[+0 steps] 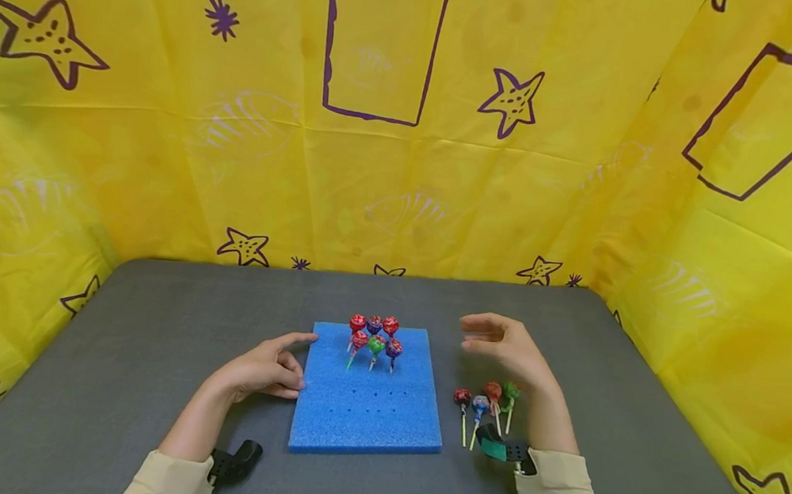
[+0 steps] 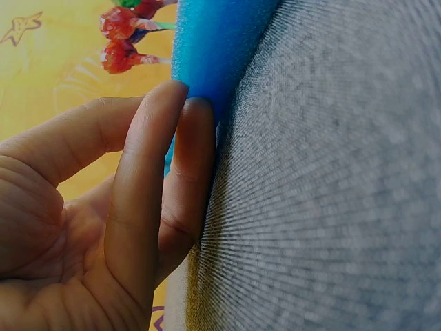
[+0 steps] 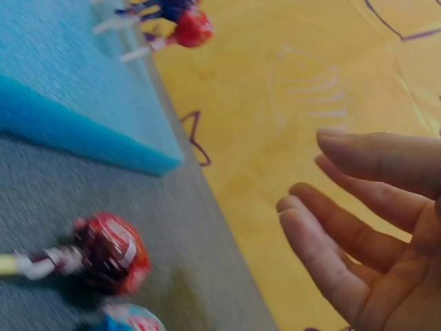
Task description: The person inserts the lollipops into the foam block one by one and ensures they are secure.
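A blue foam board (image 1: 368,415) lies flat on the table, with rows of small holes in its near half. Upright in its far half stand two rows of wrapped lollipops, among them a green lollipop (image 1: 376,344) and a red lollipop (image 3: 193,29). My left hand (image 1: 266,367) rests its fingertips against the board's left edge, index finger stretched toward the far corner. Right of the board, my right hand (image 1: 509,352) is raised with parted fingers and nothing between them. Below it lie several loose lollipops, including a dark red lollipop (image 3: 114,254) and a blue lollipop (image 1: 480,405).
The grey table (image 1: 174,321) reaches back to a yellow cloth (image 1: 372,197) with drawn stars and fish, which also hangs along both sides. Black wrist mounts (image 1: 235,462) sit at both sleeves, the right one close over the loose lollipop sticks.
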`<state>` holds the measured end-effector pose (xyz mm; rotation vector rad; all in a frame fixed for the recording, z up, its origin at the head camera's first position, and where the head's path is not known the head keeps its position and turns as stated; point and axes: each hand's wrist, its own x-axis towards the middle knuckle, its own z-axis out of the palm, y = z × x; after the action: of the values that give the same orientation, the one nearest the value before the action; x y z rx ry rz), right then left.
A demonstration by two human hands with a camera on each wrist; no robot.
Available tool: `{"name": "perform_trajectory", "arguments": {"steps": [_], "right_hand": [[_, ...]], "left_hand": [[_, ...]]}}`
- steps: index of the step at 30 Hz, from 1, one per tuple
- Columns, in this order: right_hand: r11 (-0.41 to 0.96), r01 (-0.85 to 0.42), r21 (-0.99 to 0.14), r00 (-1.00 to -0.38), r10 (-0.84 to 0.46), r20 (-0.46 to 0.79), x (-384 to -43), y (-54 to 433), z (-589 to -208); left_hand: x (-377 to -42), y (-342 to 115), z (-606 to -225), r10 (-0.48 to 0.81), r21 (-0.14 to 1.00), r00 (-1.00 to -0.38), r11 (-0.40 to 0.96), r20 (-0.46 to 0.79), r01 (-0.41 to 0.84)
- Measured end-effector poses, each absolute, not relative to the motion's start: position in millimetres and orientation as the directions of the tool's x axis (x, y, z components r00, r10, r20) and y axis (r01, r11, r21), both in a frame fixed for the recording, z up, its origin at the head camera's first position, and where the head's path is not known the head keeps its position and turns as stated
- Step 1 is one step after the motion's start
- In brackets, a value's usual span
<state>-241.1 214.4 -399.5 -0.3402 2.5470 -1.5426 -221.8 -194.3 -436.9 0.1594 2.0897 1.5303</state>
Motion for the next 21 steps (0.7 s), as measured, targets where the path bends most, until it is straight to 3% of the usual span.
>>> {"name": "perform_trajectory", "arguments": {"steps": [21], "right_hand": [[0.566,0.017,-0.824,-0.954,-0.237,-0.183,-233.5,261.1,-397.4]], "left_hand": [[-221.9,-194.8,-436.8,0.404,0.913,-0.845,0.350,-0.349,-0.210]]}}
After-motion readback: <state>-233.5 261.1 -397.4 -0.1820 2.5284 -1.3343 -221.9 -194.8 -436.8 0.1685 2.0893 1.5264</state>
